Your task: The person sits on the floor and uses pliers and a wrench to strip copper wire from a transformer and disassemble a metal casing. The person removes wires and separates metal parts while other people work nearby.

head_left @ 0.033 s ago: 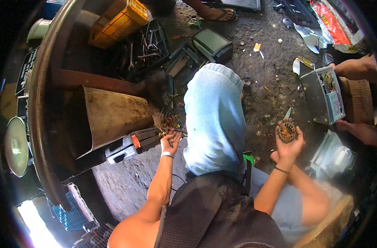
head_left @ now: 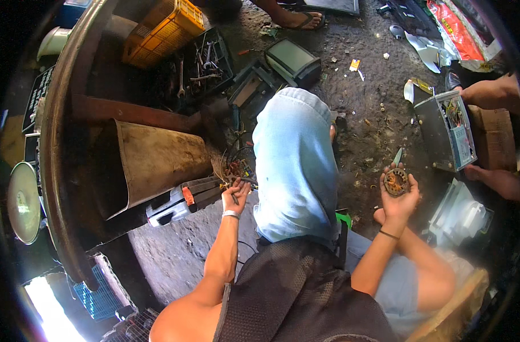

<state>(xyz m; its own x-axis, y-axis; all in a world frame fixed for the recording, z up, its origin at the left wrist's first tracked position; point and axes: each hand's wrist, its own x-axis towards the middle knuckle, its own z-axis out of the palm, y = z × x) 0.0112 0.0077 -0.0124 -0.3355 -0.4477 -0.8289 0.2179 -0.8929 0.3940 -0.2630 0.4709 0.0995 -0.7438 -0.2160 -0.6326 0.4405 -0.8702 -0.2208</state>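
Observation:
My right hand (head_left: 401, 206) is palm up, its fingers curled round a motor stator (head_left: 396, 182), a dark toothed ring with orange-copper windings inside. A pale pointed blade (head_left: 398, 157) sticks out past the fingertips; its other end is hidden. On the other side of my raised knee, my left hand (head_left: 235, 195) lies palm up with bent fingers. A dark slender piece (head_left: 234, 198) shows against its palm, too small to name. Just beyond those fingers is a tangle of wires and small coloured parts (head_left: 235, 169).
A dark tray of wrenches (head_left: 207, 60) and a yellow crate (head_left: 166, 31) stand far left. An open metal computer case (head_left: 442, 134) and a clear plastic piece (head_left: 459, 216) are on the right. A wooden table edge (head_left: 52, 137) curves along the left. Other people's feet (head_left: 305, 20) are nearby.

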